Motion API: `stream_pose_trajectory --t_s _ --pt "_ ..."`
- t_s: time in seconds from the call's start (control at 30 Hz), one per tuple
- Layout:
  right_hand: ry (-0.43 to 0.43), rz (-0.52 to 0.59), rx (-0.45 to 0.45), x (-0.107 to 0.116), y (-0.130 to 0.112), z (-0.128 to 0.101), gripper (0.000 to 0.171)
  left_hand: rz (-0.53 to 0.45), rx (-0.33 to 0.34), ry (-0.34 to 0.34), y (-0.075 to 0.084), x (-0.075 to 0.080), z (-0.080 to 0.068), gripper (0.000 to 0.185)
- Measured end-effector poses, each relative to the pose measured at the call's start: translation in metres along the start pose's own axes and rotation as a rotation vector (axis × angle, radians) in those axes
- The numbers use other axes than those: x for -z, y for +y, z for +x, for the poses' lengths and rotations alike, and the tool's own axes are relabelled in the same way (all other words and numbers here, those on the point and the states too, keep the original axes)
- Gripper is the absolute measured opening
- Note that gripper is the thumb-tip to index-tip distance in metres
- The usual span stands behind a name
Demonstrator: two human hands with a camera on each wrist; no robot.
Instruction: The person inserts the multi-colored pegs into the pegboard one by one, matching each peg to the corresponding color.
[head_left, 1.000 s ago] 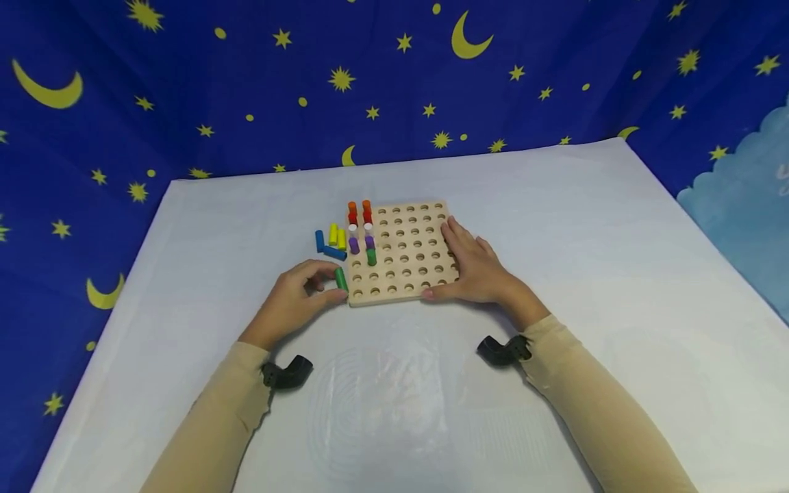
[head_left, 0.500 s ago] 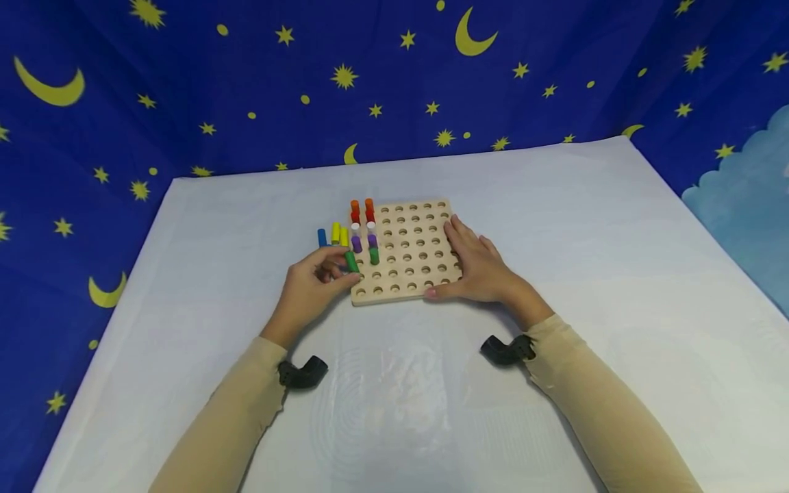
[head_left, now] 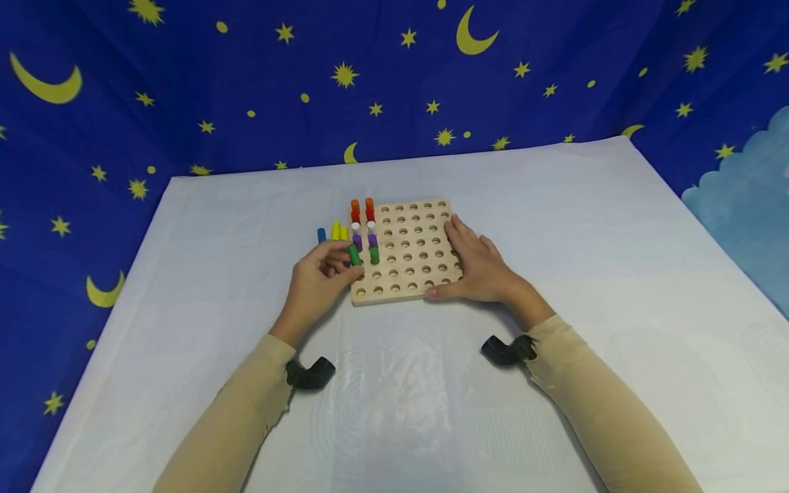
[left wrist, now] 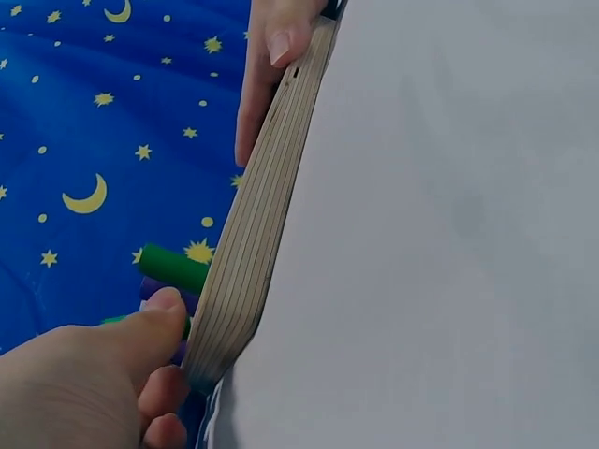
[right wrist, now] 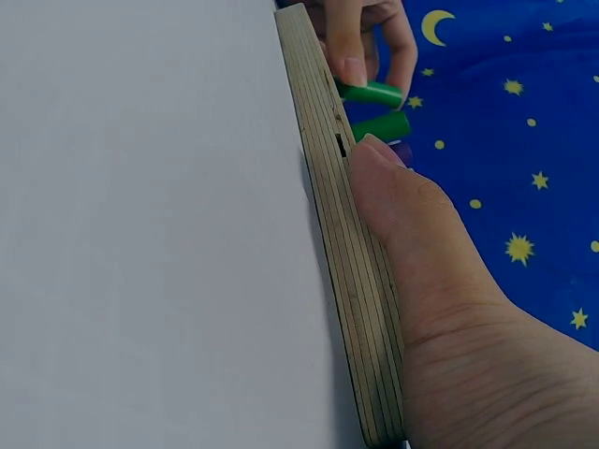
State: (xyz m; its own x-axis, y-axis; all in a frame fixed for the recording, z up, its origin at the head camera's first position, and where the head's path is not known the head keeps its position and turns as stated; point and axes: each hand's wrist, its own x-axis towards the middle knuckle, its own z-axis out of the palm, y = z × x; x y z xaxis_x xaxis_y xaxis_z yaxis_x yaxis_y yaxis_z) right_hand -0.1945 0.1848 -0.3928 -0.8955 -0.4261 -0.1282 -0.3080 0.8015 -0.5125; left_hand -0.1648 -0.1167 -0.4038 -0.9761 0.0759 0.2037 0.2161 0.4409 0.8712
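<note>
My left hand [head_left: 313, 282] pinches a green peg [head_left: 354, 255] between thumb and fingers at the left edge of a wooden pegboard [head_left: 402, 281]. The peg stands nearly upright, its lower end at the left column, just in front of a purple peg. A second green peg [head_left: 374, 256] stands beside it in the second column. In the left wrist view, the thumb hides most of the held peg. My right hand [head_left: 483, 270] rests on the board's front right corner, fingers extended along the right side. Its thumb [right wrist: 379, 178] presses at the front edge.
Behind the green pegs, the two left columns carry pairs of purple, white [head_left: 371, 226], red [head_left: 370, 215] and orange pegs [head_left: 369, 204]. Loose yellow pegs [head_left: 335, 231] and a blue peg [head_left: 322, 235] lie left of the board, partly behind my left hand. A white cloth covers the table.
My left hand has carried the green peg from beside the board up and right onto its left column, now more upright. The hand now covers some loose pegs. My right hand stays in place.
</note>
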Motion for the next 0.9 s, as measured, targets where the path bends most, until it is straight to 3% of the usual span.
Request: stream_pose_trajectory --t_s 0.43,0.7,0.8,0.9 --pt "0.007 0.002 0.009 -0.002 0.001 0.001 0.135 0.051 -0.092 0.043 0.001 -0.006 0.004 0.020" --pt "0.004 0.005 0.011 -0.002 0.002 0.001 0.134 -0.016 -0.086 0.000 -0.002 0.000 0.000 0.041" --pt "0.004 0.006 0.009 -0.002 0.001 0.001 0.135 -0.044 -0.091 0.049 0.003 0.004 -0.001 0.041" --pt "-0.001 0.003 0.005 -0.001 0.002 0.001 0.135 0.040 -0.046 0.138 0.000 0.005 0.003 0.035"
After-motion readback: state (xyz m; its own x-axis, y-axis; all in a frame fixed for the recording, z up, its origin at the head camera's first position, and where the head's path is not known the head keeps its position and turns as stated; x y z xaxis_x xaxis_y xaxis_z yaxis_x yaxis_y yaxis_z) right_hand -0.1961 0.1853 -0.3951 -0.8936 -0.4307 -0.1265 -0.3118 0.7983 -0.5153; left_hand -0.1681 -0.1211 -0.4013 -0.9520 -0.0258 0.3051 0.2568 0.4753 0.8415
